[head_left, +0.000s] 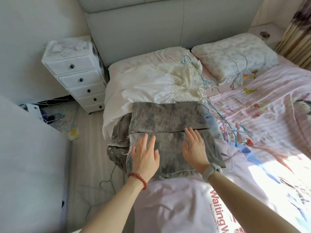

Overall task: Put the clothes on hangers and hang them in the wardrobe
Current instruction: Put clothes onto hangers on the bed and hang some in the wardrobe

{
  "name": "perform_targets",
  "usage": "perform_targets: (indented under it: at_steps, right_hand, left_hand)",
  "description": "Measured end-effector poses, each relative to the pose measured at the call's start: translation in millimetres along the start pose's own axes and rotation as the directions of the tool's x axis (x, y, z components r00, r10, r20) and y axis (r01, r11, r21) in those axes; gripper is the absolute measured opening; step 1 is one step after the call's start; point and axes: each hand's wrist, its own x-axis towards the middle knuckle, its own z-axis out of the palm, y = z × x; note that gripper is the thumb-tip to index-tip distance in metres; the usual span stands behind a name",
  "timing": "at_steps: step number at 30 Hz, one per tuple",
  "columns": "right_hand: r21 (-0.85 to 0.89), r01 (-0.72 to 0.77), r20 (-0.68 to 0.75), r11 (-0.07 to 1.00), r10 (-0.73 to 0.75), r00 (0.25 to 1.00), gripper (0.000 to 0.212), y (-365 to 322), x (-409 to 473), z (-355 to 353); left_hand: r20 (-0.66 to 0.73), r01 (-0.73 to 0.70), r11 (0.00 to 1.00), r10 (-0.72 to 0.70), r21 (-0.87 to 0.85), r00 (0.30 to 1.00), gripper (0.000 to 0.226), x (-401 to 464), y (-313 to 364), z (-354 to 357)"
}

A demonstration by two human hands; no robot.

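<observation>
Folded grey-brown jeans (168, 118) lie on the left side of the bed. My left hand (145, 155) rests flat on the near fold, fingers spread and straight. My right hand (195, 147) lies flat on the same fold, a little to the right. A white and cream lace garment (161, 84) is spread behind the jeans. A pale pink T-shirt (181, 199) with red lettering lies in front of them. Thin wire hangers, among them a blue hanger (235, 130), are scattered right of the jeans and on the pillow.
A white chest of drawers (79, 76) stands left of the bed by the wall. Hangers and clutter (55, 118) lie on the floor at left. Two pillows (234, 54) sit against the grey headboard. A pink striped sheet (269, 101) covers the bed.
</observation>
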Motion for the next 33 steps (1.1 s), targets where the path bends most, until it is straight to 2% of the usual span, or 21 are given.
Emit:
perform_targets:
  at_steps: [3, 7, 11, 14, 18, 21, 25, 29, 33]
  right_hand:
    - [0.011, 0.102, 0.113, 0.995, -0.103, 0.988, 0.050, -35.4, -49.8, 26.9]
    - [-0.057, 0.277, 0.217, 0.959, -0.259, 0.941, 0.048, -80.9, -110.7, 54.7]
    - [-0.116, 0.458, 0.337, 0.881, -0.399, 0.853, 0.048, -126.9, -178.4, 81.4]
    - [-0.125, 0.592, 0.429, 0.796, -0.495, 0.756, 0.045, -168.1, -237.3, 101.9]
    - [-0.058, 0.756, 0.497, 0.652, -0.638, 0.589, 0.046, -232.6, -311.5, 132.3]
    - [0.014, 0.822, 0.526, 0.569, -0.703, 0.478, 0.047, -278.9, -365.6, 152.6]
    - [0.118, 0.890, 0.547, 0.440, -0.777, 0.312, 0.046, -331.9, -431.0, 175.4]
    - [0.234, 0.925, 0.518, 0.300, -0.844, 0.142, 0.042, -387.0, -483.8, 196.2]
    - [0.396, 0.898, 0.464, 0.189, -0.886, -0.018, 0.038, -443.0, -535.7, 216.8]
  left_hand:
    - [-0.057, 0.046, 0.999, -0.046, -0.008, 0.997, 0.050, -46.1, -25.4, -14.2]
    - [-0.114, 0.157, 0.988, -0.156, -0.001, 0.981, 0.046, -133.1, -72.2, -26.7]
    - [-0.150, 0.322, 0.945, -0.327, -0.057, 0.933, 0.041, -233.3, -123.0, -28.4]
    - [-0.188, 0.447, 0.892, -0.451, -0.067, 0.872, 0.041, -307.7, -166.4, -31.9]
    - [-0.326, 0.592, 0.795, -0.599, -0.133, 0.731, 0.039, -405.5, -219.7, -52.0]
    - [-0.370, 0.695, 0.702, -0.693, -0.153, 0.619, 0.040, -476.2, -254.7, -66.8]
    - [-0.435, 0.811, 0.543, -0.797, -0.215, 0.419, 0.041, -559.2, -286.7, -86.9]
    - [-0.528, 0.856, 0.432, -0.816, -0.284, 0.237, 0.039, -630.6, -306.9, -116.0]
    - [-0.624, 0.880, 0.342, -0.779, -0.330, 0.068, 0.036, -690.7, -321.6, -143.9]
